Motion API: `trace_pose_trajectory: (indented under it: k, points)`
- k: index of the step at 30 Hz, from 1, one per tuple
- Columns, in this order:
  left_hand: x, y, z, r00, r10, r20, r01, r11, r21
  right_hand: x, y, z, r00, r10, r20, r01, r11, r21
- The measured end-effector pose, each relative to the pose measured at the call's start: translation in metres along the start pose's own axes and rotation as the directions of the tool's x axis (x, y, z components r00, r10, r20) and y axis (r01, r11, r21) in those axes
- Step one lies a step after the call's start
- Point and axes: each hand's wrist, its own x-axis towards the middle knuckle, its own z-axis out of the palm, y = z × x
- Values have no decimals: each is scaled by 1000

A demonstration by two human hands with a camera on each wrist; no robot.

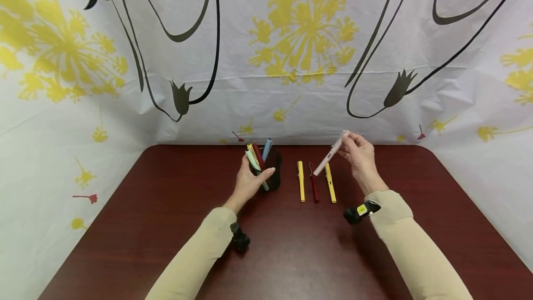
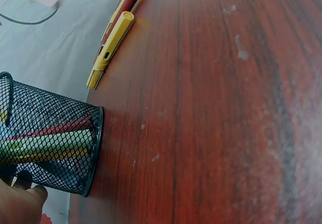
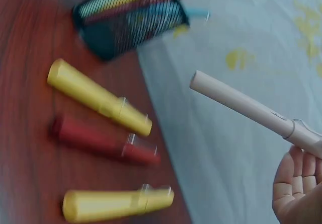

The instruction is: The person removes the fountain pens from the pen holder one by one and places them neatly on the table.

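My left hand (image 1: 248, 180) holds the black mesh pen cup (image 1: 275, 175) by its left side, thumb reaching across near the rim. Mint green (image 1: 252, 159), yellow, dark red and blue (image 1: 267, 150) pens stand in the cup, leaning. In the air above the table, my right hand (image 1: 359, 155) pinches a pale pink pen (image 1: 331, 154) near its clip end, the other end slanting down to the left. Below that pen lie a yellow pen (image 1: 301, 182), a dark red pen (image 1: 314, 186) and another yellow pen (image 1: 331, 184), side by side.
The dark red-brown wooden table (image 1: 283, 253) ends just behind the cup and the row of pens. A white cloth (image 1: 225, 59) printed with yellow and grey flowers hangs behind it and at both sides.
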Motion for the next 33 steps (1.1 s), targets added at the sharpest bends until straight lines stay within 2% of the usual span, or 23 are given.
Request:
trace_pose_trajectory:
  k: [4, 8, 11, 14, 17, 20, 25, 33]
  points:
    - [0, 0, 0, 1000, -10, -2, 10, 1000, 1, 5, 6, -23, 998, 59, 15, -57, 994, -98]
    - [0, 1, 0, 1000, -21, -1, 21, 1000, 1, 9, 13, -40, 996, 75, 52, -58, 963, -263]
    - [0, 2, 0, 1000, -20, -1, 20, 1000, 1, 12, 19, -49, 993, 67, 94, -20, 901, -433]
    - [0, 2, 0, 1000, -18, 0, 18, 1000, -2, 14, 26, -55, 989, 75, 125, 10, 818, -575]
    - [0, 0, 0, 1000, -14, 2, 14, 1000, 0, 15, 32, -58, 986, 99, 138, 15, 758, -652]
    - [1, 0, 1, 1000, -18, 2, 18, 1000, 4, 16, 37, -60, 984, 117, 133, 8, 719, -695]
    - [1, 0, 1, 1000, -22, -5, 22, 1000, 13, 18, 43, -62, 984, 137, 110, -15, 690, -724]
    - [0, 0, 1, 1000, -21, -4, 22, 1000, 13, 20, 51, -65, 983, 157, 91, -43, 691, -721]
